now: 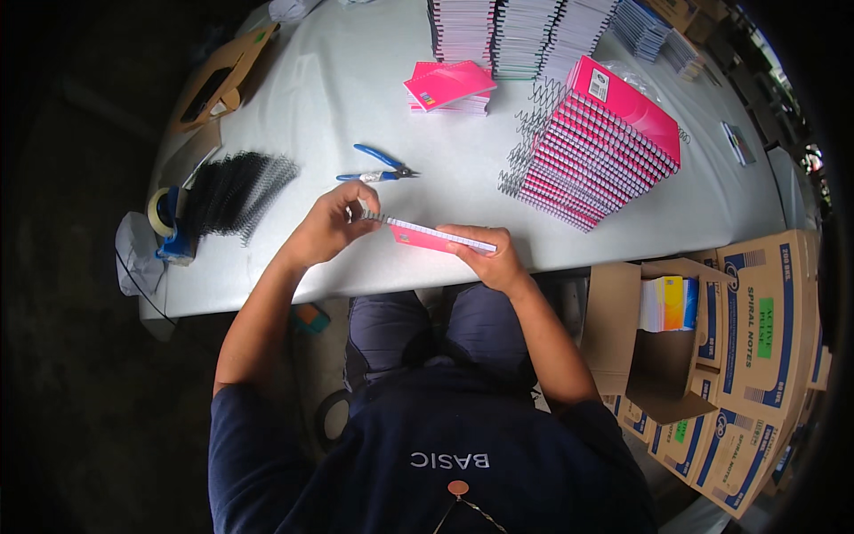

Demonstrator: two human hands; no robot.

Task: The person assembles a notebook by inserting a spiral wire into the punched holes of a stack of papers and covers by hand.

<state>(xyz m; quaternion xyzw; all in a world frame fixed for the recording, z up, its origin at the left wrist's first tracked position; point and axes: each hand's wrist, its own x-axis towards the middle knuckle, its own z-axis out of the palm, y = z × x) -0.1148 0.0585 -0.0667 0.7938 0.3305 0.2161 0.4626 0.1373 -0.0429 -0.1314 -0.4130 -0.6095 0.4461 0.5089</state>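
A thin pink notebook [427, 237] is held on edge above the table's near side, its row of binding holes facing up. My right hand [492, 259] grips its right end between thumb and fingers. At the other end my left hand [338, 221] pinches a dark wire spiral [374, 216], which reaches into the first holes of the notebook. Just beyond my left hand lie blue-handled cutting pliers [382, 166], jaws pointing right. A heap of loose black spirals [240, 191] rests to the left. At the right stands a tall stack of pink spiral notebooks [592, 156], wire ends sticking out.
A small pile of pink notebooks [452, 84] lies at the back, before tall stacks of bound notebooks [525, 36]. A blue tape dispenser [175, 227] and a brown cardboard piece [227, 76] are at left. An open carton [614, 320] with colourful notebooks stands at lower right.
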